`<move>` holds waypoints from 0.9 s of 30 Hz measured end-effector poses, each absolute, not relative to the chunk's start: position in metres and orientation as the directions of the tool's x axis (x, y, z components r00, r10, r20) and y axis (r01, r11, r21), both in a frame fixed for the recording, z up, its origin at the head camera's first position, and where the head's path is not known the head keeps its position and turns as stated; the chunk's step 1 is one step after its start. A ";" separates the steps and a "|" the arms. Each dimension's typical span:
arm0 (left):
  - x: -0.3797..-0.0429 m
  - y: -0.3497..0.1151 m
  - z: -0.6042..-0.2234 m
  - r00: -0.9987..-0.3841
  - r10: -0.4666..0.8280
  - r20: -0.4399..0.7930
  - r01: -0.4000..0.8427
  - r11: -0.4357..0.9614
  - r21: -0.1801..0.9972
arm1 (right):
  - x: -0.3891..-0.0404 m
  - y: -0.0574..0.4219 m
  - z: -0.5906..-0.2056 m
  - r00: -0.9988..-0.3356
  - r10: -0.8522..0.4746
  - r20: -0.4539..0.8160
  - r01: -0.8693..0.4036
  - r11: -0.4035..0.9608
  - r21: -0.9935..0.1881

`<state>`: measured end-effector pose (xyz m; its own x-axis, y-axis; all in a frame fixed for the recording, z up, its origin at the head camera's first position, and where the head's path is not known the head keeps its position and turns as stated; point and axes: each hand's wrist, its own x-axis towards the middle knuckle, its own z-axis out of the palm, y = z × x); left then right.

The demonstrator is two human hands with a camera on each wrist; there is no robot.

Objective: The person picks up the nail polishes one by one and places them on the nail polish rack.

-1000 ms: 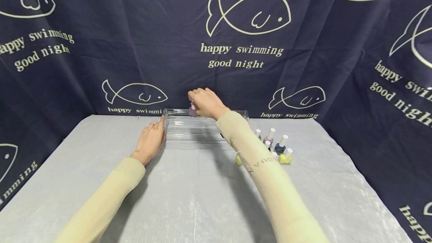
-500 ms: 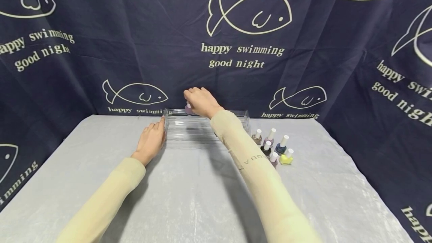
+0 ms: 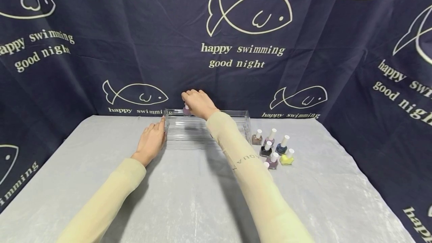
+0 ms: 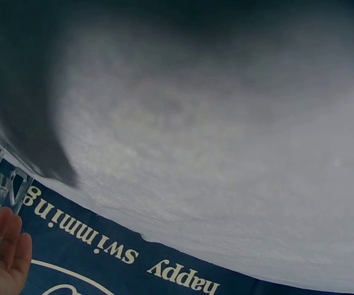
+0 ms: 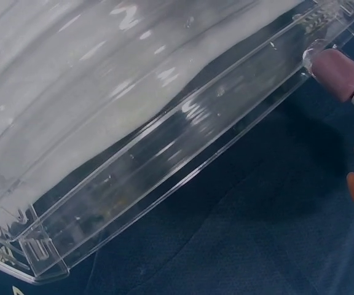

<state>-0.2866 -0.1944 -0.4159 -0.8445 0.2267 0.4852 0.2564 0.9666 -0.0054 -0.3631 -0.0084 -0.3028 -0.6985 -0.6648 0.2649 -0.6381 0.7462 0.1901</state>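
A clear tiered rack [image 3: 189, 135] stands at the back of the table; the tiers I can make out hold nothing. My left hand [image 3: 150, 140] rests with straight fingers against the rack's left end, and in the left wrist view that hand [image 4: 5, 255] touches the clear end piece. Over the rear tier, toward its left, my right hand [image 3: 200, 103] pinches a mauve nail polish bottle [image 5: 338, 74] by its white cap. The bottle's base is at the rack's back rail in the right wrist view; whether it touches cannot be told.
Right of the rack stand several white-capped nail polish bottles, among them brown [image 3: 257, 138], black [image 3: 265, 150], navy [image 3: 281, 148], dark purple [image 3: 272, 162] and yellow [image 3: 287, 159]. My right sleeve hides part of another. A dark blue fish-print curtain [image 3: 236, 85] hangs right behind the rack.
My right hand has moved a little left along the back of the rack with the mauve bottle. Its sleeve shifted left too, uncovering more bottles. The left hand stays where it was.
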 end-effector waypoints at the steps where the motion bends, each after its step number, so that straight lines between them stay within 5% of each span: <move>1: -0.287 -0.194 -0.416 -0.843 0.229 0.486 0.257 0.966 -0.009 | -0.363 -0.009 -0.304 -0.698 -0.664 0.268 -0.636 0.747 0.195; 27: -0.285 -0.193 -0.415 -0.837 0.230 0.496 0.264 0.964 -0.002 | -0.361 -0.017 -0.315 -0.702 -0.662 0.263 -0.639 0.749 0.178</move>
